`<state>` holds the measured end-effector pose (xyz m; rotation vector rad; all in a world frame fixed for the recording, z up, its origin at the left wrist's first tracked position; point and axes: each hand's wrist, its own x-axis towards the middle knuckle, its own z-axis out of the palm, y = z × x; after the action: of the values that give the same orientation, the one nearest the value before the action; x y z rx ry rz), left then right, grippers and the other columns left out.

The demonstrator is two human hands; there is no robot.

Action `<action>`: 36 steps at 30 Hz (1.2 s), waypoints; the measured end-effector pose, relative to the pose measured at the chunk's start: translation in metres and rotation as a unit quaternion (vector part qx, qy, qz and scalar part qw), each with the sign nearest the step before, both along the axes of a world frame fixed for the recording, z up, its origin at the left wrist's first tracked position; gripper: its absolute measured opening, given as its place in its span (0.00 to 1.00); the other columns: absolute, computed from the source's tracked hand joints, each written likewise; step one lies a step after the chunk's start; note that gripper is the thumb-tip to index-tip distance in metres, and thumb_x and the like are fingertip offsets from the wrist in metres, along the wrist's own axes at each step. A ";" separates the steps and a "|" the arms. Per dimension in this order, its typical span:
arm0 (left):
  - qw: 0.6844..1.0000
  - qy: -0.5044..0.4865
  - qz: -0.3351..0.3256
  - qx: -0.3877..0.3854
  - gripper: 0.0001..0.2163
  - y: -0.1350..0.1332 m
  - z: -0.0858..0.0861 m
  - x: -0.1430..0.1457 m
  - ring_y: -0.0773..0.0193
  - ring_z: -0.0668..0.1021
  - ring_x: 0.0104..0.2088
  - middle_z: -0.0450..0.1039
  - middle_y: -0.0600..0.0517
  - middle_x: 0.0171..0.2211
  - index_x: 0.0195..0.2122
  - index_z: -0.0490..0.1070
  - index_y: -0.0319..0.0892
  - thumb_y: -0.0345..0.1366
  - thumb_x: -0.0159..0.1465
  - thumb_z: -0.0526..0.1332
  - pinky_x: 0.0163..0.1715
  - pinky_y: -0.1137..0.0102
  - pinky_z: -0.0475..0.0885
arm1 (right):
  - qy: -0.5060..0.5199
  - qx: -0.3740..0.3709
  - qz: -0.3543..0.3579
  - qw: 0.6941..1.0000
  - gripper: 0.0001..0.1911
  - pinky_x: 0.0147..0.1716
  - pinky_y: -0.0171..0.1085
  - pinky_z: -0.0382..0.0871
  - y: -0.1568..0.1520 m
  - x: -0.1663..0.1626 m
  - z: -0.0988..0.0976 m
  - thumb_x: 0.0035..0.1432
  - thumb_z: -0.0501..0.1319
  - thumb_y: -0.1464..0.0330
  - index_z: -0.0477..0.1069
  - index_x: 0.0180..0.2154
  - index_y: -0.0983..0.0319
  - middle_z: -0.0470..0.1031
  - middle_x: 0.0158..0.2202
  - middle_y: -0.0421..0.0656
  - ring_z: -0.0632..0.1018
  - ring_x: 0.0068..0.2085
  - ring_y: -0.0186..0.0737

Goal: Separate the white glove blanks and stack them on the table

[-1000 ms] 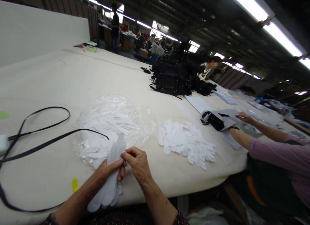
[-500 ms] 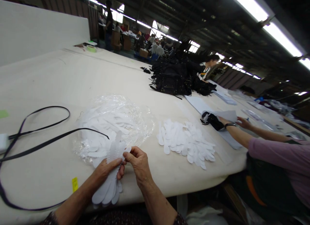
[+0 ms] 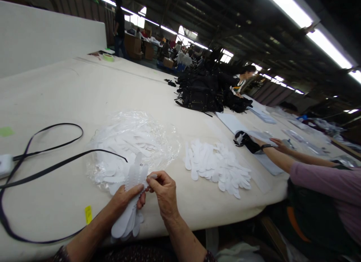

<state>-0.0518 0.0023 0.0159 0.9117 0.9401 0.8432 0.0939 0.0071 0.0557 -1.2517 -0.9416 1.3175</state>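
Note:
My left hand [image 3: 124, 198] is closed round a fanned bundle of flat white strips [image 3: 126, 221] with rounded ends and notched edges. Thumb and fingers of my right hand [image 3: 166, 190] pinch the rounded tip of one white strip [image 3: 153, 176] at the right side of that bundle. The rest of this strip is partly hidden by my fingers. Just beyond my hands, a clear plastic bag [image 3: 166, 136] lies spread out with many similar strips in it. To the right, a loose pile of white strips [image 3: 217, 166] rests on the table.
On the white table [image 3: 56, 92] lie a black strap [image 3: 62, 164] at left and a yellow tag [image 3: 88, 215]. Black bags [image 3: 200, 92] are heaped farther back. At right, a co-worker's arm [image 3: 278, 156] reaches over a black item and pale sheets. Several people work beyond.
The strip tip in my right hand has tilted and moved slightly right, away from the bundle. The co-worker's far hand has shifted and a raised pale sheet has dropped.

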 end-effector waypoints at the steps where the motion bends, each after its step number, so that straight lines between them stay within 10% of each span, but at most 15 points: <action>1: 1.000 0.009 0.000 0.009 0.20 0.000 0.000 0.000 0.66 0.73 0.18 0.72 0.51 0.16 0.22 0.74 0.38 0.49 0.63 0.60 0.21 0.73 0.66 | 0.011 -0.005 -0.007 1.000 0.10 0.26 0.32 0.66 -0.001 -0.001 0.000 0.47 0.71 0.65 0.75 0.31 0.62 0.72 0.21 0.36 0.73 0.23 0.32; 36: 0.998 0.043 0.036 -0.019 0.21 -0.002 0.011 0.003 0.66 0.72 0.17 0.72 0.52 0.15 0.21 0.75 0.39 0.52 0.59 0.62 0.21 0.72 0.66 | -0.025 0.014 -0.016 0.999 0.10 0.24 0.30 0.66 0.009 -0.004 -0.001 0.48 0.69 0.65 0.79 0.35 0.61 0.72 0.23 0.35 0.70 0.23 0.29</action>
<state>-0.0490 -0.0002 0.0265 0.8907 1.0660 0.8498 0.0902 0.0158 0.0543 -1.2780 -0.9683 1.2503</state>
